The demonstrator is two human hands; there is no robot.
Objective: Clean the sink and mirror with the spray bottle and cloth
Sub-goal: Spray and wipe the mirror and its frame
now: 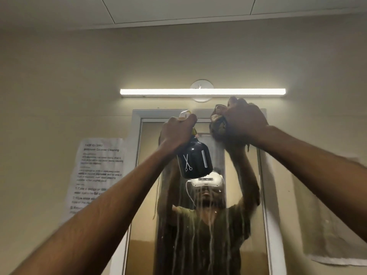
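My left hand (177, 132) is raised and grips the neck and trigger of a dark spray bottle (195, 162) printed with white scissors and a comb. The bottle hangs in front of the upper part of the white-framed mirror (147, 225). My right hand (245, 121) holds a bunched brownish cloth (217, 126) against the top of the mirror glass. Pale streaks of liquid run down the glass over my reflection. The sink is out of view.
A lit tube lamp (202, 91) hangs on the wall just above the mirror. A printed instruction sheet (99, 175) is stuck to the wall left of the mirror. Another pale sheet (333, 235) hangs at the right.
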